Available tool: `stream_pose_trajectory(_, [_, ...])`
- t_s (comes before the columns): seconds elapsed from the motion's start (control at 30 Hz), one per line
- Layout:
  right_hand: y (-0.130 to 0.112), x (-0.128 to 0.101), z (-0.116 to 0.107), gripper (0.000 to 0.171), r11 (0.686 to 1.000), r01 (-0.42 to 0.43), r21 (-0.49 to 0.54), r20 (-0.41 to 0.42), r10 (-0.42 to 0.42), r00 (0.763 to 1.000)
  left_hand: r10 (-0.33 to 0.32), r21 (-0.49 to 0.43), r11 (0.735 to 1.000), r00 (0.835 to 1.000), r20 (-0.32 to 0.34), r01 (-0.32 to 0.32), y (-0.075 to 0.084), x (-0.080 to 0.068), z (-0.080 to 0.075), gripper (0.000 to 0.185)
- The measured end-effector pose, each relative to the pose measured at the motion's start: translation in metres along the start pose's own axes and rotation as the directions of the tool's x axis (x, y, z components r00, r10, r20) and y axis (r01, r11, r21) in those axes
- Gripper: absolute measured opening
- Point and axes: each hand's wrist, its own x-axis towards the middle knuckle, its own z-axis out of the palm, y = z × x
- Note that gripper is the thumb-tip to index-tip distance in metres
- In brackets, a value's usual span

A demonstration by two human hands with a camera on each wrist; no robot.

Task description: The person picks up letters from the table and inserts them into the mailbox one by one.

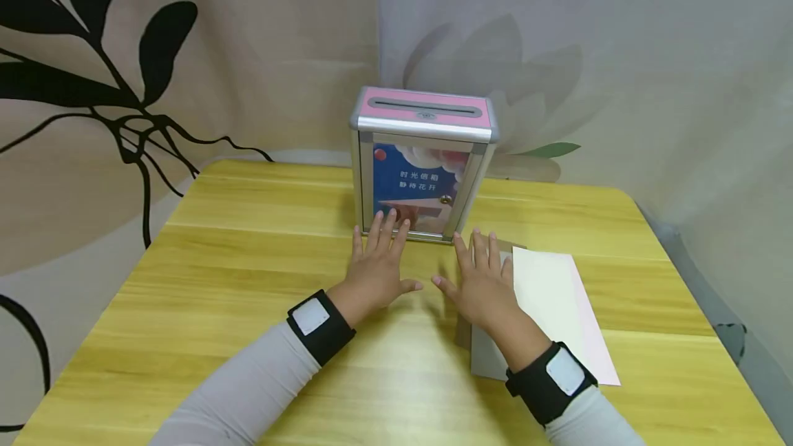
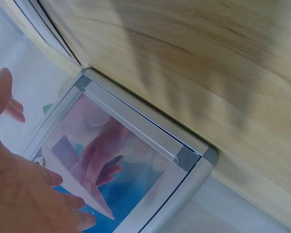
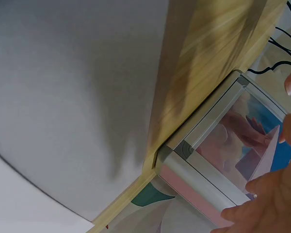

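- From the head view, we see a pink-topped box (image 1: 423,164) with a slot in its lid and a clear front panel, upright near the back middle of the yellow wooden worktop (image 1: 248,253). Patterned curtains hang close behind it on both sides.
- A white sheet (image 1: 560,305) lies on the worktop right of centre, over a grey sheet (image 1: 486,356) whose edge shows at the wrist.
- Our left hand (image 1: 378,263) lies flat with fingers spread, fingertips at the foot of the box's front panel; it holds nothing.
- Our right hand (image 1: 480,277) is also spread flat, resting on the near-left part of the sheets, just in front of the box's right corner, gripping nothing.
- Bare worktop runs wide on the left and toward the near edge; the right edge lies beyond the sheets.
- From the left wrist view, we see the box's metal frame corner (image 2: 186,158) meeting the worktop, the left hand's fingers straight beside the panel.
- From the right wrist view, the white sheet (image 3: 72,97) fills most of the picture, the box's frame (image 3: 194,179) just past it, and the fingers (image 3: 271,194) extended.
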Motion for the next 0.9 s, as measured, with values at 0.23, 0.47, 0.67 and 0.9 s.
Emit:
stream_pose_trajectory(0.23, [0.008, -0.013, -0.002, 0.090, 0.999, 0.014, 0.041, -0.049, -0.012, 0.999, 0.003, -0.049, 0.999, 1.000, 0.008, -0.003, 0.012, 0.005, 0.007, 0.105])
stream_pose_trajectory(0.47, [0.025, -0.044, -0.007, 0.085, 0.990, 0.006, 0.141, -0.106, 0.009, 0.994, 0.048, -0.133, 0.990, 0.999, 0.007, -0.046, 0.039, 0.015, 0.020, 0.095])
stream_pose_trajectory(0.67, [0.045, -0.077, -0.011, 0.052, 0.988, 0.023, 0.150, -0.287, 0.022, 0.958, 0.110, -0.164, 0.981, 0.994, 0.010, -0.107, 0.076, 0.031, 0.033, 0.057])
stream_pose_trajectory(0.9, [0.072, -0.115, -0.012, 0.038, 0.972, -0.120, 0.200, -0.326, 0.182, 0.928, 0.061, -0.201, 0.978, 0.997, 0.053, -0.049, 0.132, 0.053, 0.053, 0.045])
